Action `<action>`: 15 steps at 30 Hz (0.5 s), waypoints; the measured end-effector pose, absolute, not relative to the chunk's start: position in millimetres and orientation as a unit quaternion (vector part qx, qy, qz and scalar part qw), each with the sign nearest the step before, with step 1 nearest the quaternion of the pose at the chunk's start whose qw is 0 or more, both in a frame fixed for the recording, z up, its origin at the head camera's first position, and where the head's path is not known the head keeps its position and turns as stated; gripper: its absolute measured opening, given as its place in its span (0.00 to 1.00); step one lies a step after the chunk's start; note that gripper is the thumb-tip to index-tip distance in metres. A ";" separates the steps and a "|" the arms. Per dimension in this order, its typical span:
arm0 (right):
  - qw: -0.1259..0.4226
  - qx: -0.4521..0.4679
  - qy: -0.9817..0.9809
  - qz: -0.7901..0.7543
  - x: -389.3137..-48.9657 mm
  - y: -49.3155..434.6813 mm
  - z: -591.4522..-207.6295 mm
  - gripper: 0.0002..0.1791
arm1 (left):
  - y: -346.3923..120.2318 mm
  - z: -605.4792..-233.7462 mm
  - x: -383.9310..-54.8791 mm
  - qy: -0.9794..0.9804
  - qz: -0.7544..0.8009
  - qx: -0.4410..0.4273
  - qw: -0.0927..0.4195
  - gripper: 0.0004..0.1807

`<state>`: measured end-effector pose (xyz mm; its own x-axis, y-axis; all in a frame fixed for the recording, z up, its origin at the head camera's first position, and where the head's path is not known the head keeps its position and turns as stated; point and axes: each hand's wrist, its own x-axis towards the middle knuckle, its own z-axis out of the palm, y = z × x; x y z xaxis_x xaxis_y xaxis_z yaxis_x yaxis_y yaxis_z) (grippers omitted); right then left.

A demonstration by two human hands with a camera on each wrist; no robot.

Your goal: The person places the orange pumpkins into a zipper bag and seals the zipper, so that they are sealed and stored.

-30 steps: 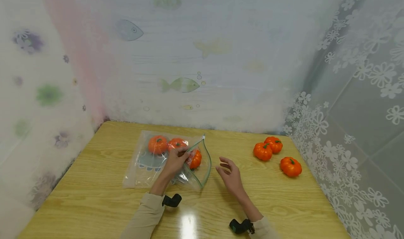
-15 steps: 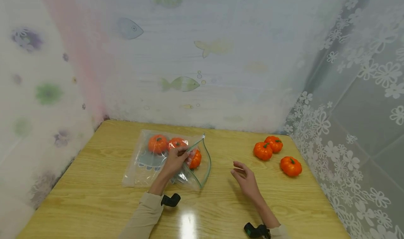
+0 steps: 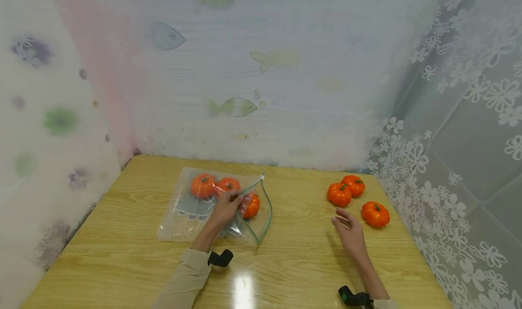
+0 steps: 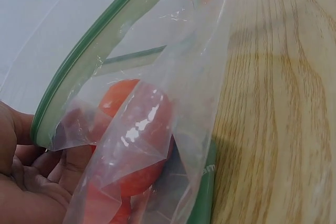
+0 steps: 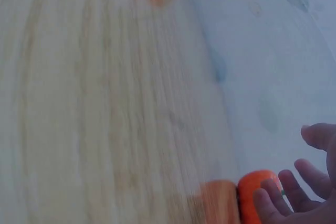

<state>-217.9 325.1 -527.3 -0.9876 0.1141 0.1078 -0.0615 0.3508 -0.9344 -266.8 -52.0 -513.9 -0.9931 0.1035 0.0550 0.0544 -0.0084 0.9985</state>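
Observation:
A clear zip bag [image 3: 175, 225] with a green-edged mouth lies on the left of the table, its mouth spread toward the right. Three small orange pumpkins show in it, one [image 3: 253, 205] close inside the mouth. My left hand [image 3: 223, 209] pinches the bag's upper edge by the mouth, as the left wrist view also shows at the green zip strip [image 4: 73, 69]. My right hand [image 3: 351, 236] holds nothing, fingers loosely bent, above the table just in front of a loose pumpkin [image 3: 339, 195]. In the right wrist view a pumpkin [image 5: 257, 195] appears beyond the fingers.
Two more loose pumpkins stand at the right: one at the back [image 3: 354, 185] and one nearer the right edge [image 3: 375, 214]. The wooden table [image 3: 285, 272] meets a patterned curtain [image 3: 318, 118] behind and at both sides.
My right hand has moved right, from beside the bag's mouth to near the loose pumpkins. The left hand keeps its hold on the bag.

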 end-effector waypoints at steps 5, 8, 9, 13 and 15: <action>0.116 -0.035 -0.832 0.542 -215.8 343.9 -521.5 0.27 | -52.2 -513.9 -267.5 0.705 0.706 0.061 0.018 0.14; 0.145 -0.046 -0.840 0.520 -215.7 352.9 -518.5 0.26 | -52.4 -514.9 -267.9 0.708 0.704 0.059 0.012 0.14; 0.157 -0.050 -0.843 0.512 -216.0 355.5 -517.4 0.26 | -52.5 -515.2 -267.9 0.710 0.702 0.057 0.011 0.13; 0.198 -0.068 -0.851 0.481 -216.9 365.2 -514.1 0.25 | -53.1 -515.6 -267.3 0.703 0.709 0.045 0.015 0.12; 0.218 -0.074 -0.846 0.480 -216.9 369.5 -513.0 0.25 | -53.4 -515.7 -266.9 0.697 0.716 0.042 0.018 0.12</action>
<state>-216.9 369.5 -513.0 -0.8942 0.3345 0.2975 -0.0837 0.5278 -0.8452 -266.9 -53.4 -515.7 -0.9958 0.0849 0.0355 0.0332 -0.0286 0.9990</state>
